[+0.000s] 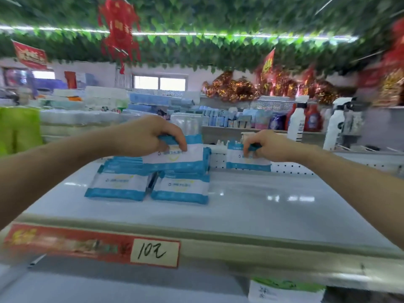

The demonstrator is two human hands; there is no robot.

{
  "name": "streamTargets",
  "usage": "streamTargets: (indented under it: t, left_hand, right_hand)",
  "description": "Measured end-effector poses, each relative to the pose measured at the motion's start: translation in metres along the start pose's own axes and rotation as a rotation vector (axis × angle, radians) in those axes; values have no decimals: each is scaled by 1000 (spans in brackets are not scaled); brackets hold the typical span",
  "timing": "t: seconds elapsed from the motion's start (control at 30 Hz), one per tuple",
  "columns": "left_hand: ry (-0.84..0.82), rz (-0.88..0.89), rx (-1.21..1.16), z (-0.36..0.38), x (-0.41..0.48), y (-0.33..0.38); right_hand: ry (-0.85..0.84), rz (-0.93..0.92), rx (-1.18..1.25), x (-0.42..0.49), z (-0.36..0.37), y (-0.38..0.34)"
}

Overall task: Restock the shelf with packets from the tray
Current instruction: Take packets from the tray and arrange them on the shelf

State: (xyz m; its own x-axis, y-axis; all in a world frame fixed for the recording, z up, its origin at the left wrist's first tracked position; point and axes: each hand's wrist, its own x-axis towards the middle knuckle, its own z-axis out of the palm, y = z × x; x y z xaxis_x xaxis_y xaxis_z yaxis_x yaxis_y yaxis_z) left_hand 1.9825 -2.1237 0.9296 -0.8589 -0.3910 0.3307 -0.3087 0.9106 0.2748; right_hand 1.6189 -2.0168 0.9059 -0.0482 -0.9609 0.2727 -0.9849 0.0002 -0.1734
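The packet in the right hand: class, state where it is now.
In the head view, the packet stands upright at the back of the shelf, right of centre, its top pinched by the right hand, apart from the other packets.

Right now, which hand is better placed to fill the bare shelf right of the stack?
Right hand, probably: its upright packet is over that bare shelf. The left hand grips the top packet over the stack.

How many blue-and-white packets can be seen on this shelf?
4 clearly: front-left packet and front-right packet lying flat; a third packet held by the left hand; a fourth packet held by the right hand. The stack behind hides more.
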Motion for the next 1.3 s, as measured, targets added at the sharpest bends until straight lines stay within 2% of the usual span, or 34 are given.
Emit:
streamTargets:
  t: [0.3,0.5,0.7,0.9,1.1,1.3]
  left_hand:
    - [18,-94,27,6,18,-3]
    - [38,-157,52,-3,6,-14]
    - [44,-130,97,-10,16,-10]
    - [28,-32,70,-2,57,15]
    - [-36,48,56,33,122,22]
    - [-129,44,5,81,181,16]
  right_hand:
    - [-59,-36,-8,73,53,23]
    - [-123,-81,-33,92,54,32]
    - [-56,-142,-70,89,41,38]
    - [-14,-107,-102,71,23,45]
    - [-9,-41,-146,45,14,60]
    - [4,-27,-160,14,4,82]
